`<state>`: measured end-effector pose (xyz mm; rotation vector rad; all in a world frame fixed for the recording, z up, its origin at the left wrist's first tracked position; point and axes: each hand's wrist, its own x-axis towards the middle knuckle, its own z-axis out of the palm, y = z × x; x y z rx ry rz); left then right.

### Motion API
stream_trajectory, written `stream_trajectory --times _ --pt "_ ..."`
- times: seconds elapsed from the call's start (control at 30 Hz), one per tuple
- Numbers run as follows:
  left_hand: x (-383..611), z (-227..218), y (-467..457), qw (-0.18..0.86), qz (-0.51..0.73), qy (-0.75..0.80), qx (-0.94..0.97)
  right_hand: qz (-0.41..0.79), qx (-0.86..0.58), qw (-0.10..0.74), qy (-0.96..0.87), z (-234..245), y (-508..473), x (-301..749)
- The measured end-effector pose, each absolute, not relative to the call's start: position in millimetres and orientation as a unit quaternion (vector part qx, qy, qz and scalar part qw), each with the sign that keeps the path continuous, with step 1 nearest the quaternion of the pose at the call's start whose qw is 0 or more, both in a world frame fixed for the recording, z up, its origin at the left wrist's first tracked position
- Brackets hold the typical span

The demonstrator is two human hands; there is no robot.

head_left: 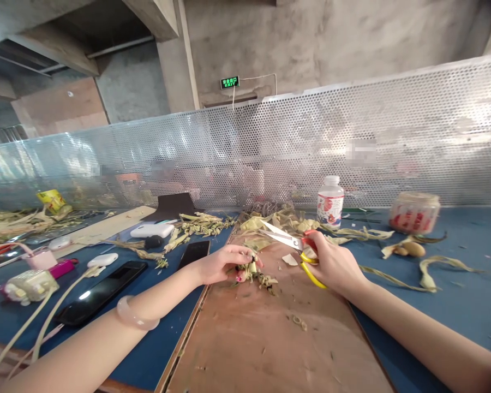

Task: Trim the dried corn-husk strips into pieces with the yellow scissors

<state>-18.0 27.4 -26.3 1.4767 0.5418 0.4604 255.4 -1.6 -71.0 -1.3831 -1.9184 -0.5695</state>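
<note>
In the head view my left hand (225,263) is closed around a small bundle of dried plant pieces (251,268), pale green with dark bits and a spot of pink. My fingers partly cover it. To its right, my right hand (336,263) grips scissors (285,238) by their red and yellow handles. The blades are apart and point up and left, clear of the bundle. Both hands are above a brown wooden board (270,338). Heaped behind the scissors are dry yellowish husk strips (265,221).
A white bottle (330,203) and a glass jar (414,213) stand at the back right, near a perforated metal screen (213,158). Loose husk strips (429,273) lie on the blue tabletop (470,311). At left are a black phone (102,292), cables (45,322) and a white case (151,230).
</note>
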Motion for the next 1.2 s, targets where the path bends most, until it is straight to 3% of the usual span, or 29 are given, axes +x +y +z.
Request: stream_trajectory --times 0.33,1.2 --pt "-15.7 -32.6 30.7 0.702 0.252 0.256 0.615 -0.208 -0.448 0.313 -0.811 -65.3 -10.6 243.3" --pt "-12.5 -29.2 25.9 0.675 0.252 0.264 0.642 -0.250 -0.441 0.283 -0.814 -60.9 -13.6 240.0"
